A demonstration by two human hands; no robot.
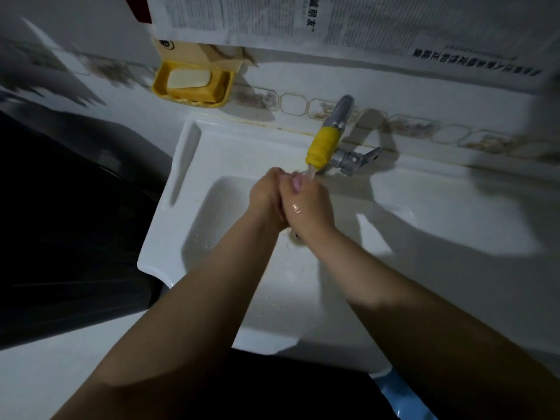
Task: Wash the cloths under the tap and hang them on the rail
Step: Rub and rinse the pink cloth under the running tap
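A cloth shows only as a small pink patch squeezed between the two hands, directly under the stream from the tap; most of it is hidden inside the grip, so its size and shape cannot be made out. The left hand is clenched, its fingers curled in toward the right hand, pressing against the pink fabric from the left side. The right hand is closed around the same bundle from the right, knuckles up, with a wet glint on its back. The two hands touch each other along their inner edges, held above the bowl of the sink.

The tap has a yellow sleeve over its spout, and a thin flow of water leaves it and meets the hands at their far end. A metal handle sticks out to the right of the spout, near the wall. The sink is white, with water droplets scattered on the left slope of the bowl; the drain is partly visible just below the wrists. A long shallow groove runs along the sink's left rim.

On the tiled wall to the upper left hangs a yellow soap dish, and in it lie a pale bar of soap and, beside and partly under it, a yellowish-orange bar. Printed sheets of paper cover the wall above.
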